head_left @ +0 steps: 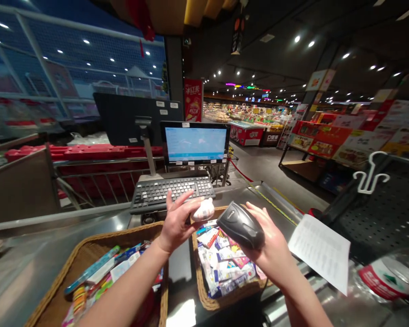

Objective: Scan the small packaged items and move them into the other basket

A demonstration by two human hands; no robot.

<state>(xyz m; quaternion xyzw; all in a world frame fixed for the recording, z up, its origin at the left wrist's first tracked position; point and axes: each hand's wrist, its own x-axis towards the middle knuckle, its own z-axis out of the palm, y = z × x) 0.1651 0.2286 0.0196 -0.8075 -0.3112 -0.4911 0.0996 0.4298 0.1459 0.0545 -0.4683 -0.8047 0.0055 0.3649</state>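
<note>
My left hand [180, 221] pinches a small white item with pale pinkish marks [203, 210]; its exact kind is not plain. In my right hand [267, 234] is a dark grey barcode scanner [241, 225], its head pointing left toward the white item, a short gap between them. Both hands are over the near side of a keyboard [173, 190] and a wicker basket [204, 303] of small colourful packets. To the left, a larger wicker basket [77, 250] holds several long packaged items, partly hidden behind my left forearm.
A lit monitor [196, 144] stands behind the keyboard, with a second dark screen [136, 119] to its left. On the right are a printed sheet [322, 247], a clear plastic container with a red label [388, 277] and a white hook [371, 175]. The metal counter [180, 277] shows between the baskets.
</note>
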